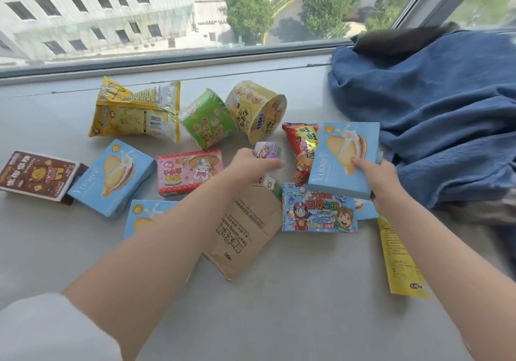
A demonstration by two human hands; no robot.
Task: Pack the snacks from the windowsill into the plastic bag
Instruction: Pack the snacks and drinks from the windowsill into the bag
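Note:
Snacks lie scattered on the grey windowsill (279, 304). My right hand (377, 179) grips a light blue biscuit box (342, 162), lifted and tilted above the other packs. My left hand (251, 165) holds a small purple-and-white carton (268, 151). Two more blue biscuit boxes (111, 177) lie at the left, one partly under my left forearm. A pink box (190, 172), a brown box (36, 175), a yellow bag (134, 112), a green cup (208, 119) and a yellow cup (257, 112) lie around them. No plastic bag is in view.
A blue cloth bag (432, 115) is heaped at the right of the sill against the window. A brown paper package (245, 235), a cartoon-printed blue box (318, 211), a red snack pack (303, 151) and a yellow wrapper (399, 263) lie near my hands.

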